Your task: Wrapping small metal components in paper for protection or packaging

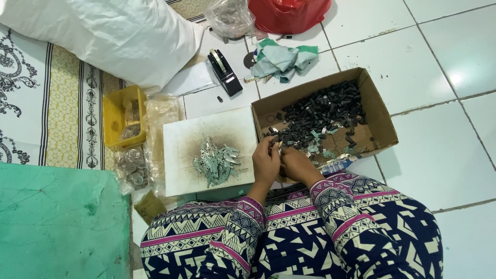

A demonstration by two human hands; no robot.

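Observation:
My left hand [265, 160] and my right hand [298, 164] meet at the near edge of a cardboard box [381, 111], fingers pinched together on a small part held between them. What exactly the part is cannot be made out. The box holds a heap of small black pieces [323, 111] and a few pale green metal bits. Left of my hands lies a stained white board [181, 170] carrying a pile of small flat metal pieces [216, 163].
A yellow tub [112, 111] and clear bags of round metal parts [133, 168] sit left of the board. A black tape dispenser [225, 72], a green-white cloth [284, 59], a red bag [287, 13], a white sack [103, 33] lie beyond. A green surface [57, 222] is at near left.

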